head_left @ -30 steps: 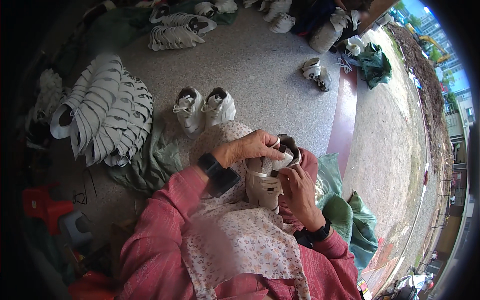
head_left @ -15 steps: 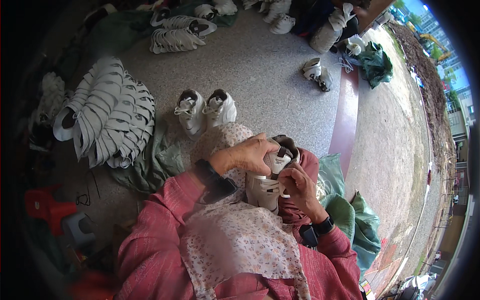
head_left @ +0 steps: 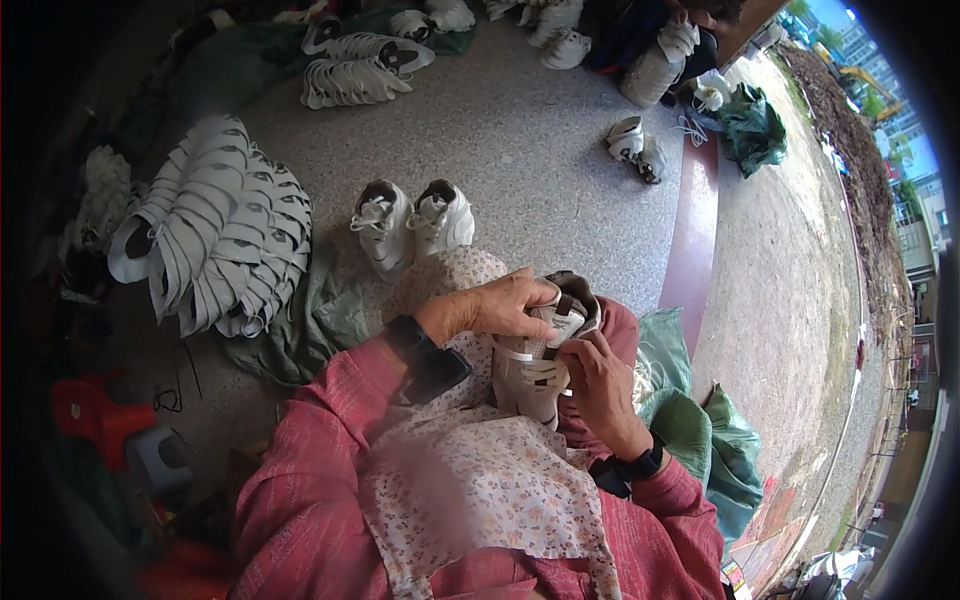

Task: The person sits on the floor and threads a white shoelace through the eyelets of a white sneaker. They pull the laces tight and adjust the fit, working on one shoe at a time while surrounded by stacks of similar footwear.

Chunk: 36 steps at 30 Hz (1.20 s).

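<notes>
A white and beige sneaker (head_left: pixel 523 388) rests on my lap, its dark-lined opening pointing away from me. White shoelace (head_left: pixel 514 352) crosses its lower eyelets. My left hand (head_left: pixel 505 305) grips the upper part from the left, thumb on the tongue (head_left: pixel 565 325) and fingers bent over the edge. On the other side, my right hand (head_left: pixel 603 385) is closed in a pinch by the right eyelet edge; the bit of shoelace at its fingertips is mostly hidden behind them. A pair of laced white sneakers (head_left: pixel 412 228) stands on the floor just past my knees.
Nested white shoe uppers (head_left: pixel 225 235) form a large pile at the left, on green sacking (head_left: pixel 325 325). Further uppers (head_left: pixel 360 70) lie at the back. A red stool (head_left: pixel 92 410) is at lower left. Green sacks (head_left: pixel 700 440) lie by my right side. Another person's hand (head_left: pixel 690 15) shows at the far right.
My right hand has shifted slightly, and the white lace loop that hung below its fingers is no longer visible. The left hand stays on the sneaker. The other person's hand has come into view.
</notes>
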{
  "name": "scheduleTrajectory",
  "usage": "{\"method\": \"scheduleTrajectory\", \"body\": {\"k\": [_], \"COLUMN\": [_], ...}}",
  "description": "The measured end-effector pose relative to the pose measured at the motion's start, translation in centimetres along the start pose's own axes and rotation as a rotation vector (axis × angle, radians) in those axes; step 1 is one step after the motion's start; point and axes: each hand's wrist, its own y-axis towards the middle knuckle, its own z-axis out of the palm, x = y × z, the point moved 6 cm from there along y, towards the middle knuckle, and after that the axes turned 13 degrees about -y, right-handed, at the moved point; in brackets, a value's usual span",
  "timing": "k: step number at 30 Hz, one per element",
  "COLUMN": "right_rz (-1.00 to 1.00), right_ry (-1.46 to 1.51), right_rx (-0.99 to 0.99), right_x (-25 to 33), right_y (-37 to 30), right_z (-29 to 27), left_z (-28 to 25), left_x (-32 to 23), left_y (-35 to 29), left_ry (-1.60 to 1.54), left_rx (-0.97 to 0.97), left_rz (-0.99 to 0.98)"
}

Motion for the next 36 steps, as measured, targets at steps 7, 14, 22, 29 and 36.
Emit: {"method": "scheduleTrajectory", "body": {"k": [7, 14, 22, 29, 36], "right_rz": [0.043, -0.261, -0.261, 0.261, -0.202], "right_ry": [0.16, -0.237, -0.523, 0.894, 1.237], "right_rx": [0.056, 0.042, 0.271, 0.341, 0.276], "right_x": [-0.4, 3.0, 4.3, 2.8, 8.6], "right_y": [0.6, 2.2, 3.2, 6.7, 10.3], "right_z": [-0.2, -2.1, 1.1, -6.4, -11.7], "left_z": [0.1, 0.4, 0.1, -0.9, 1.4], "left_x": [0.4, 0.2, 0.6, 0.0, -4.7], "left_y": [0.2, 0.5, 0.5, -1.2, -6.2], "left_ry": [-0.111, -0.381, -0.391, -0.677, -0.332], "left_rx": [-0.025, 0.002, -0.015, -0.157, -0.011], "left_rz": [-0.035, -0.017, -0.052, 0.198, 0.362]}}
